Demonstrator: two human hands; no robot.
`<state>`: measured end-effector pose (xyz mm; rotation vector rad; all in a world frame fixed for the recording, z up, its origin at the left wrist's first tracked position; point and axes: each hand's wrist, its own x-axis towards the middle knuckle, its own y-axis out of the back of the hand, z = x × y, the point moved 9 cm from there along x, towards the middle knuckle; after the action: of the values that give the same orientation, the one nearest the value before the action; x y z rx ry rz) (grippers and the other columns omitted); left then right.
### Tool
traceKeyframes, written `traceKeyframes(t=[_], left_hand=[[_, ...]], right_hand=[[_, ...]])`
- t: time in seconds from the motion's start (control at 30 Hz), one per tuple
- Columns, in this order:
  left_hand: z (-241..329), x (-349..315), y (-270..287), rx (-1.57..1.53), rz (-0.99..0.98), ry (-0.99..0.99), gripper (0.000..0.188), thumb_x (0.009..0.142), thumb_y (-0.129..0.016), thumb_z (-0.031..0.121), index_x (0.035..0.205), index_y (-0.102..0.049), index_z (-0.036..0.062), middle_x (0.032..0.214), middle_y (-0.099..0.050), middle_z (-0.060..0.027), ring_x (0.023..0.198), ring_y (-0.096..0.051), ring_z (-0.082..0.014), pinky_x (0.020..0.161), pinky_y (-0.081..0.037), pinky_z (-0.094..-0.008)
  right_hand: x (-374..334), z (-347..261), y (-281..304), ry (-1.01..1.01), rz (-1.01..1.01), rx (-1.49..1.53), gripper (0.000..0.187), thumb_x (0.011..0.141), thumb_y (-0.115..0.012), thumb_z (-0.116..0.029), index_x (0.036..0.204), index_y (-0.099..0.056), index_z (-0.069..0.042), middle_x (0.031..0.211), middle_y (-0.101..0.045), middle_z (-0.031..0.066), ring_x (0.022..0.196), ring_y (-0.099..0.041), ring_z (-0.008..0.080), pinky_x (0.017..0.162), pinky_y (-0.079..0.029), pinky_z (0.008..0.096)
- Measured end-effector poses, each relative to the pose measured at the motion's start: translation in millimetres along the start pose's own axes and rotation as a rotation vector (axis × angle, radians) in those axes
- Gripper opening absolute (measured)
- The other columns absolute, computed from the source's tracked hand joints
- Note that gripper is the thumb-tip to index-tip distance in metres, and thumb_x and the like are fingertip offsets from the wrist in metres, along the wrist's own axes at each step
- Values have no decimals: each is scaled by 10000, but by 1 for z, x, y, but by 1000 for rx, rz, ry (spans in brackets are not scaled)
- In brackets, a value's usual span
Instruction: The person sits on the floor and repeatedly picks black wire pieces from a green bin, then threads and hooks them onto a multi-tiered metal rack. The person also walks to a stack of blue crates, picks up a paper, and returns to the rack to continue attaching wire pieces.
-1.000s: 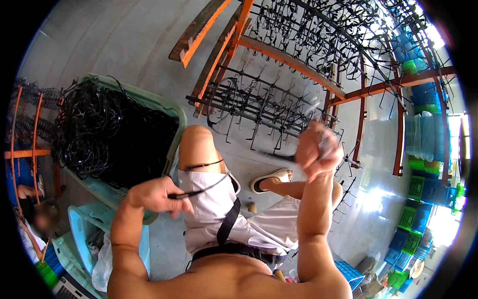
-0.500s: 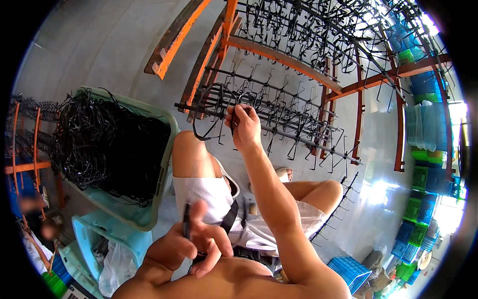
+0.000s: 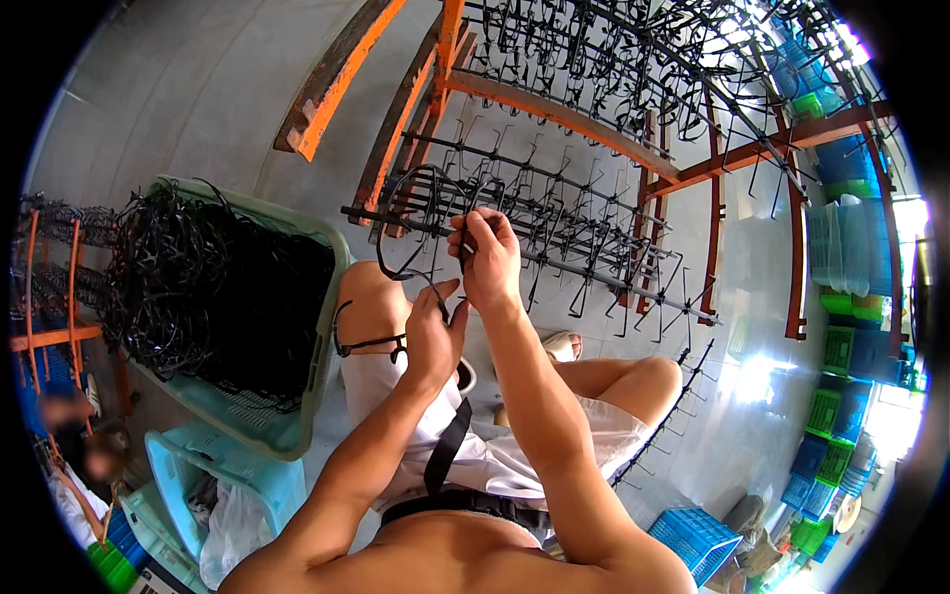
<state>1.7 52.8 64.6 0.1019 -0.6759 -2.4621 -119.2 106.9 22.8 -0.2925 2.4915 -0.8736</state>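
Observation:
My right hand (image 3: 487, 259) is raised at the near end of a hooked black rod (image 3: 584, 272), fingers pinched on a thin black frame (image 3: 388, 243) whose loops spread to the left of the fingertips. Just below and left is my left hand (image 3: 433, 335), its fingers curled and thumb up. Another thin black frame (image 3: 368, 346), looking like an eyeglass frame, sticks out from the left side of that hand, over my knee. Exactly where the fingers grip each frame is partly hidden.
A pale green crate (image 3: 341, 297) heaped with tangled black frames (image 3: 168, 287) stands at left, with a light blue basket (image 3: 218, 450) nearer. Orange racks (image 3: 564, 114) carry rows of hooked rods ahead. A blue crate (image 3: 698, 540) sits lower right; a person works at far left.
My left hand has risen from near my waist to just beside the right hand, bringing a black frame with it. The right hand has hardly moved.

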Motion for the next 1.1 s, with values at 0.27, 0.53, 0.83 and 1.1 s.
traceKeyframes(t=[0.27,0.53,0.83,1.1], left_hand=[[-18,10,3,-45,-21,141,264,751,-721,94,983,-645,-6,681,-603,-97,550,-548,-175,531,-448,-298],[-27,17,-15,-295,-147,223,266,805,-692,234,922,-668,-3,585,-518,-29,544,-446,-120,508,-376,-267],[-52,22,-36,-569,-460,533,128,764,-704,123,769,-596,55,623,-510,15,547,-419,-49,490,-298,-204],[9,19,35,-453,-15,88,255,929,-522,165,1090,-581,-23,729,-547,-22,582,-446,-73,518,-366,-245]], right_hand=[[-10,-6,-7,3,7,-34,101,898,-544,-91,953,-482,-33,857,-614,111,675,-592,165,611,-518,289],[-18,-12,-17,-236,-46,8,80,885,-498,-22,899,-419,-23,893,-594,162,760,-627,232,684,-553,362],[-16,-9,-13,-234,-121,32,73,892,-507,-39,899,-435,-31,906,-599,157,772,-633,230,716,-558,362],[-55,-69,-24,491,66,-1098,441,858,-560,-104,1244,-398,34,1098,-505,207,985,-523,291,849,-448,347]])
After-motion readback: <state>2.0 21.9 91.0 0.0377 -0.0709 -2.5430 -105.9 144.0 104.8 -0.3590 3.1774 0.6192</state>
